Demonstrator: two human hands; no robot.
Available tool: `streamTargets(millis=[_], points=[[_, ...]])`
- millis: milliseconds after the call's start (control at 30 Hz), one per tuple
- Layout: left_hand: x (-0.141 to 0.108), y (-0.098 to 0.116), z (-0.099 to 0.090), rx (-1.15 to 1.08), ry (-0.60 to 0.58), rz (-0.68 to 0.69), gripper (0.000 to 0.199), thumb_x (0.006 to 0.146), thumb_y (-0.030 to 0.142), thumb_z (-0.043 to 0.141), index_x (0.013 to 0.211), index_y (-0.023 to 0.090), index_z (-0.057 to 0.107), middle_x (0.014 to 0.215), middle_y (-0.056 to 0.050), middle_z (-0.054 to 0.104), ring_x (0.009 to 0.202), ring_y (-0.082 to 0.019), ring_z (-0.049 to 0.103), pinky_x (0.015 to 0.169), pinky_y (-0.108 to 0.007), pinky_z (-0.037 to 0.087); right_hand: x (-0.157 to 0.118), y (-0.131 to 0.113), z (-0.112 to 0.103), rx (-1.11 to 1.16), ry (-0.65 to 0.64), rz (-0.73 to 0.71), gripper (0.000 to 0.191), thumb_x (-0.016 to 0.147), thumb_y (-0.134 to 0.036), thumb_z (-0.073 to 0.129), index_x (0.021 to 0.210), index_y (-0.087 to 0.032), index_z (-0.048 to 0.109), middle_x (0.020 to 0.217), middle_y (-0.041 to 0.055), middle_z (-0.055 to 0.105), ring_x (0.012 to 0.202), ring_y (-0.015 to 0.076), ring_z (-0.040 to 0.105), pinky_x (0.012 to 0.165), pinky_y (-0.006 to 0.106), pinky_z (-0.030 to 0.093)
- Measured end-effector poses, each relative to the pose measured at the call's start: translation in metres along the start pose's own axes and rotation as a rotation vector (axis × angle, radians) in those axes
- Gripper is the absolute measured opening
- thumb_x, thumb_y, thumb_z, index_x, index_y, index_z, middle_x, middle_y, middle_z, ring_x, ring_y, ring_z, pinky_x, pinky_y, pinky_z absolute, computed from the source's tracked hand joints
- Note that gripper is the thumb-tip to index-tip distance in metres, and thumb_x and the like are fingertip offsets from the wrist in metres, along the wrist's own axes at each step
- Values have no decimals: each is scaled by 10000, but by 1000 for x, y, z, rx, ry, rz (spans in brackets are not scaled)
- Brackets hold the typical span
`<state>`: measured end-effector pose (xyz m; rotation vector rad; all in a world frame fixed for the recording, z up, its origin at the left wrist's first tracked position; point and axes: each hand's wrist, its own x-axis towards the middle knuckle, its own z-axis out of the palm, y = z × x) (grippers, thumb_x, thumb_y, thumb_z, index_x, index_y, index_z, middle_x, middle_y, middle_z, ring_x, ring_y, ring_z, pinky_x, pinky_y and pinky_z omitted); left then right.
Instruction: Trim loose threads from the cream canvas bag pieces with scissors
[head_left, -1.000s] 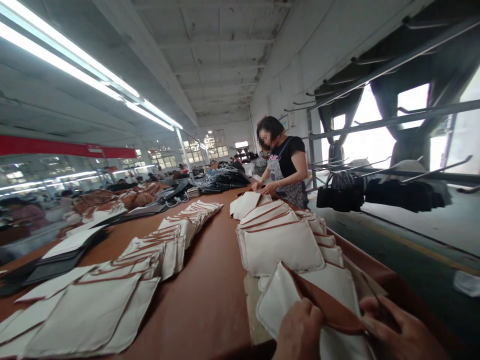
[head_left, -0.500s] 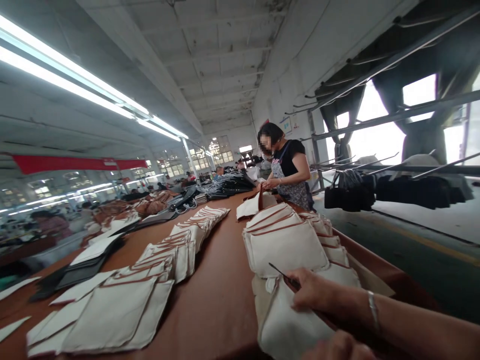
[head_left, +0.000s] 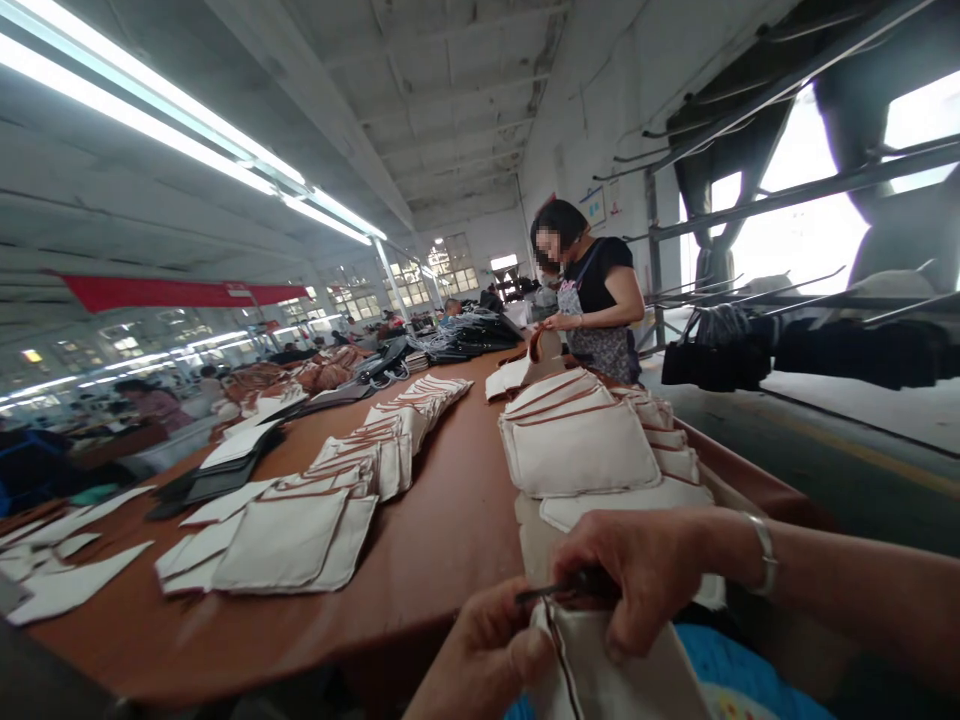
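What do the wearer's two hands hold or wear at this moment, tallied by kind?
cloth piece: 1, pinched by the left hand and touched by the right hand
tool, thin and dark: 1, in the right hand
bracelet: 1, on the right wrist
Total: 3

- Cream canvas pouch [head_left: 615, 680] with thin dark edge trim, lifted off the table at the near edge, pinched at its top corner between both hands.
- Slim dark tool [head_left: 551, 590], lying roughly level against the pouch's top edge; its exact kind is unclear.
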<state>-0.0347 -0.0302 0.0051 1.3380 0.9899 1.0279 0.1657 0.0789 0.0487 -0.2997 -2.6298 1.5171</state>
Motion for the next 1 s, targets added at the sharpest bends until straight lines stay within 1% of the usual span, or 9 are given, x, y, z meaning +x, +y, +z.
streamTargets(millis=[67, 167, 300, 400, 600, 700, 767, 900, 1000], points=[[1, 7, -3, -160, -158, -107, 492, 687, 512, 802, 983, 128, 718, 785, -53, 634, 658, -114, 517, 681, -250, 459, -2, 10, 1, -74, 37, -20, 373, 549, -92, 773, 887, -133, 622, 673, -92, 527, 554, 56, 432, 469, 129, 340], [9, 18, -3, -157, -231, -127, 454, 699, 454, 808, 994, 121, 720, 851, -58, 597, 761, -139, 515, 704, -232, 413, -9, 16, 3, -65, 82, -35, 243, 661, -102, 720, 888, -127, 638, 691, -71, 546, 593, 65, 468, 519, 137, 368], [20, 21, 3, -59, -178, -153, 394, 717, 441, 794, 890, 102, 689, 818, -42, 560, 737, -126, 461, 642, -217, 338, -16, 17, 9, 106, 192, -5, 144, 774, -164, 666, 902, -115, 623, 679, -56, 510, 597, 70, 429, 511, 145, 349], [26, 22, 7, -11, -119, -164, 413, 691, 452, 806, 859, 101, 668, 747, -19, 533, 692, -119, 432, 610, -224, 298, -20, 23, 14, 122, 318, -12, 126, 794, -149, 610, 917, -120, 619, 685, -48, 516, 588, 74, 416, 510, 158, 340], [40, 19, 17, -6, -159, -181, 407, 688, 445, 797, 889, 100, 720, 794, -45, 602, 760, -156, 480, 709, -251, 364, -34, 40, 33, -396, 565, -140, 104, 809, -195, 547, 880, -149, 607, 729, 12, 576, 630, 129, 471, 589, 246, 359], [48, 9, 19, 8, -122, -201, 372, 662, 422, 805, 843, 110, 712, 736, -25, 579, 708, -139, 446, 651, -239, 342, -37, 42, 35, -470, 660, -121, 140, 779, -189, 526, 883, -151, 612, 782, 48, 615, 683, 160, 513, 653, 282, 398], [54, 5, 21, 4, -109, -226, 328, 666, 399, 788, 820, 119, 713, 706, -5, 553, 671, -120, 410, 609, -224, 310, -36, 42, 28, -307, 664, -52, 126, 735, -169, 526, 830, -155, 607, 731, 22, 600, 641, 143, 511, 616, 256, 409], [60, 10, 29, 33, -91, -275, 260, 634, 361, 778, 728, 129, 711, 581, 44, 486, 557, -79, 348, 533, -218, 230, -33, 49, 12, 301, 486, 172, 177, 660, -164, 506, 812, -171, 596, 536, -62, 481, 416, 94, 419, 382, 168, 340], [58, 18, 35, 63, 5, -364, 253, 649, 369, 784, 681, 139, 684, 520, 60, 509, 473, -73, 393, 477, -219, 255, -32, 55, 8, 466, 444, 248, 231, 617, -171, 507, 821, -176, 616, 460, -85, 426, 337, 90, 348, 297, 156, 272]])
